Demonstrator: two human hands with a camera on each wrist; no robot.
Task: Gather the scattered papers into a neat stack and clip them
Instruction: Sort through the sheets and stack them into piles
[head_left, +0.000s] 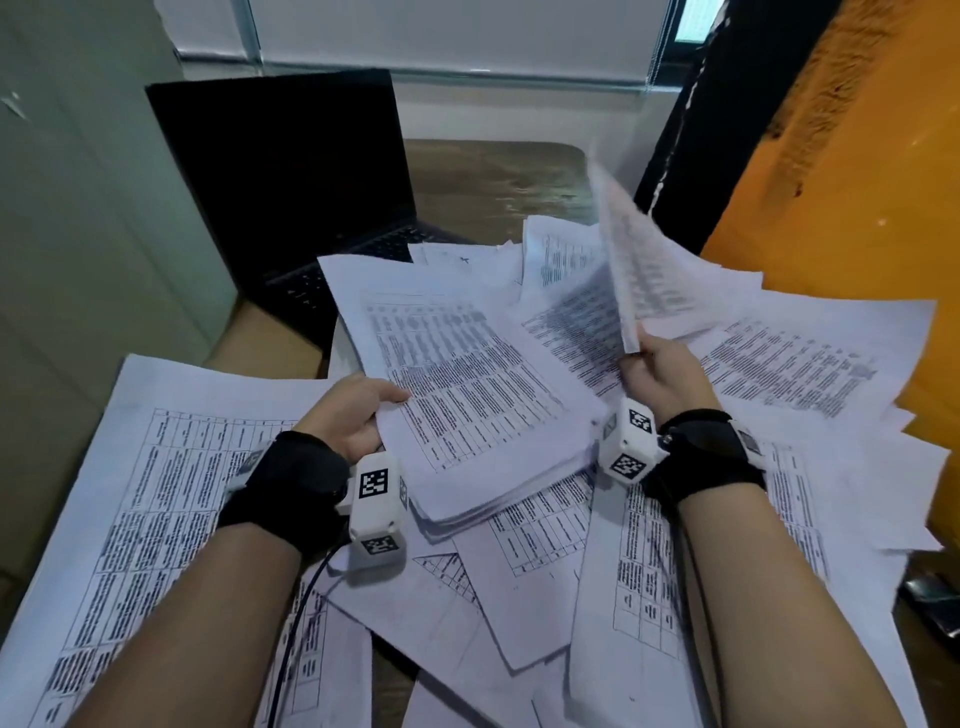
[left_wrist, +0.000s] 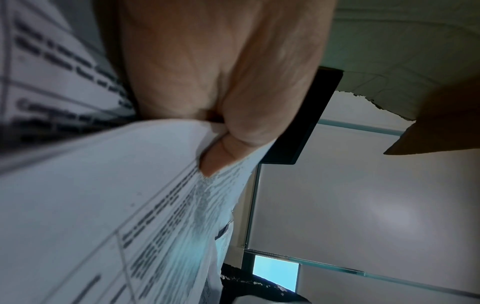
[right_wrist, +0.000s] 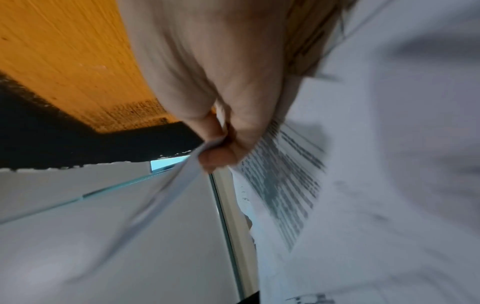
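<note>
Printed white papers (head_left: 795, 374) lie scattered over the whole table. My left hand (head_left: 353, 415) grips the near left edge of a thick gathered stack (head_left: 467, 384), thumb on top; the left wrist view shows the thumb (left_wrist: 221, 156) pressed onto that stack (left_wrist: 103, 205). My right hand (head_left: 660, 374) pinches the bottom corner of a single sheet (head_left: 639, 260) and holds it raised and tilted over the pile. In the right wrist view the thumb and fingers (right_wrist: 218, 158) pinch that sheet (right_wrist: 161, 197). No clip is visible.
An open black laptop (head_left: 291, 197) stands at the back left, partly under the papers. An orange wall (head_left: 857, 171) and a black strip (head_left: 696, 119) border the right side. A large table-printed sheet (head_left: 156, 519) hangs at the near left. Bare wooden table (head_left: 493, 176) shows at the back.
</note>
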